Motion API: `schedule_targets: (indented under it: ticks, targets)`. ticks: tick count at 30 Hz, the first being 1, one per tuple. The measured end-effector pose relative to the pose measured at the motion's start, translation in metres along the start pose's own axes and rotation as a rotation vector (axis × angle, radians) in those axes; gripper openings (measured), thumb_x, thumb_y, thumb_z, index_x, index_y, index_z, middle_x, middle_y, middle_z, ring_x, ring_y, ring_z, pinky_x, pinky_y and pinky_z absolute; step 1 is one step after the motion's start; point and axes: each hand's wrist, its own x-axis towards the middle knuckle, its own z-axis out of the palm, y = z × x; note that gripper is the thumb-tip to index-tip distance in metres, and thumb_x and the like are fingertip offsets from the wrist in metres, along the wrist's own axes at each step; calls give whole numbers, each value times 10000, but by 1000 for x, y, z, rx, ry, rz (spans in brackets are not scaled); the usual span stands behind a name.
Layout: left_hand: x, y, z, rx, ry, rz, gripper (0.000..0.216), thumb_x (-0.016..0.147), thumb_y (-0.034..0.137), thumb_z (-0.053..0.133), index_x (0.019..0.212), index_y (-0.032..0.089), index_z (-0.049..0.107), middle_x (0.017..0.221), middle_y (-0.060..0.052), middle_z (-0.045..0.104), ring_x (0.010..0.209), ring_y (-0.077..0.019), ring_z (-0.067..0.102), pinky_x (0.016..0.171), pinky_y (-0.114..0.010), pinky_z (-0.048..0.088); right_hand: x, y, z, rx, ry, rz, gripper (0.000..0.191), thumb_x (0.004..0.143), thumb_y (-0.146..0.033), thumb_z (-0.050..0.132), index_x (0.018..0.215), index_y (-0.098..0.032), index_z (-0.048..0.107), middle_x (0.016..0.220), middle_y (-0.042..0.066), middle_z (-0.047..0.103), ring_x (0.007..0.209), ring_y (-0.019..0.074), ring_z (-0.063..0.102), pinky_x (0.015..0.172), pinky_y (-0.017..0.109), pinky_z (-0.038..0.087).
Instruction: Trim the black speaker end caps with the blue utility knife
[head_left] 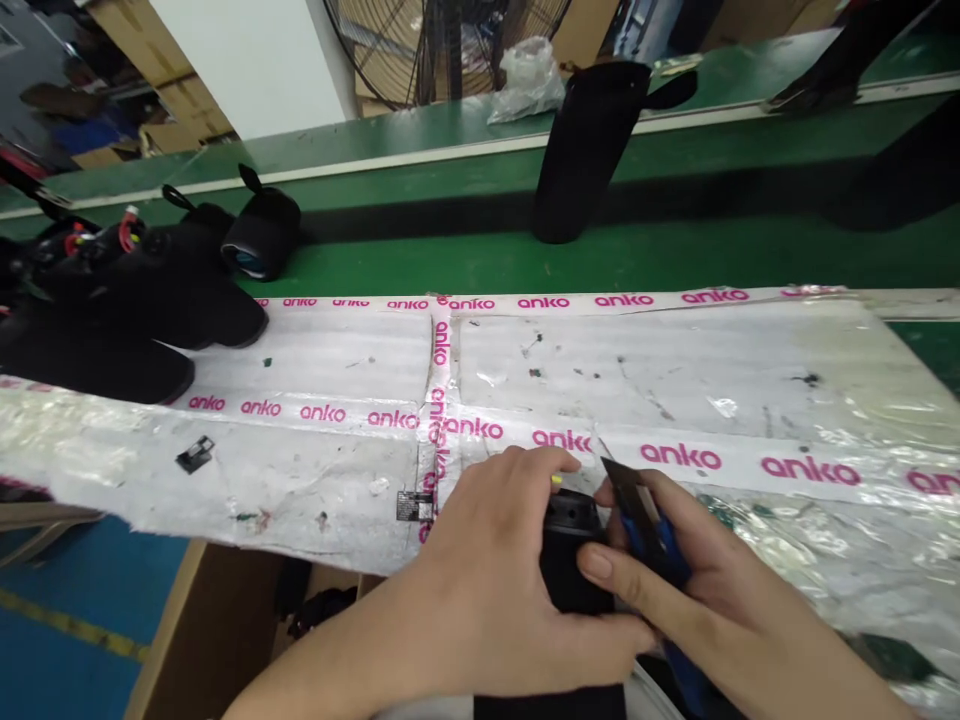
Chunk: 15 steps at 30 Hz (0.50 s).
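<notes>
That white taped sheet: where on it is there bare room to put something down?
Free: the white sheet right of the vertical tape seam, between both tape rows. Crowded: far left by the black speakers; near edge under both hands.

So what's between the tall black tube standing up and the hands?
In the head view, between the tall black tube and the hands lie green belt and white sheet with pink "anko" tape, dotted with small scraps.
</notes>
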Motion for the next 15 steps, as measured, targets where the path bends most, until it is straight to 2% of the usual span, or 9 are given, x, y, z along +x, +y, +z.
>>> schedule_targets:
  ticks: [2,4,7,9,10,12,15]
  targets:
    - [0,-3,-5,-14,-82,-17,953,640,412,1006,1472,246,572,1381,-140,678,1228,-402,678,1138,-635,561,1,-1,2,88,41,76,606,915,-839,784,1175,-302,680,951,2,713,689,177,620,579,284,567]
    - [0,-11,-12,-52,-138,-19,957,631,433,1038,1467,267,604,1398,-128,660,1226,-383,675,1139,-609,567,-2,1,2,132,66,119,647,899,-880,769,1169,-303,652,859,-44,635,573,126,474,496,260,463]
    - [0,-24,-15,-127,-153,-47,894,604,501,1071,1375,291,670,1363,-101,671,1188,-346,669,1084,-543,588,-8,8,-3,150,94,129,656,894,-890,768,1158,-302,646,755,-85,505,553,122,409,505,272,455]
    - [1,-28,-11,-180,-140,-91,912,570,552,1093,1347,301,688,1319,-85,690,1143,-322,671,1040,-500,595,-10,13,-8,94,103,97,613,934,-863,747,1170,-302,672,767,-68,536,559,134,440,504,278,468]
    - [2,-30,-8,-201,-133,-93,917,558,570,1097,1337,301,696,1298,-80,696,1125,-313,671,1036,-492,592,-9,15,-11,50,106,68,585,951,-842,743,1164,-300,689,811,-42,599,593,145,499,532,281,503]
    - [4,-31,-3,-223,-118,-59,886,565,585,1095,1311,297,713,1279,-75,697,1122,-308,665,1080,-511,572,-7,16,-18,-48,107,-2,510,980,-783,749,1153,-305,714,961,17,718,787,198,669,677,297,600]
    - [5,-30,0,-232,-119,-20,836,590,561,1090,1294,300,723,1306,-73,682,1165,-319,657,1155,-558,539,-5,14,-28,-167,84,-71,400,1024,-693,744,1173,-322,720,1101,41,776,1078,263,749,888,320,642]
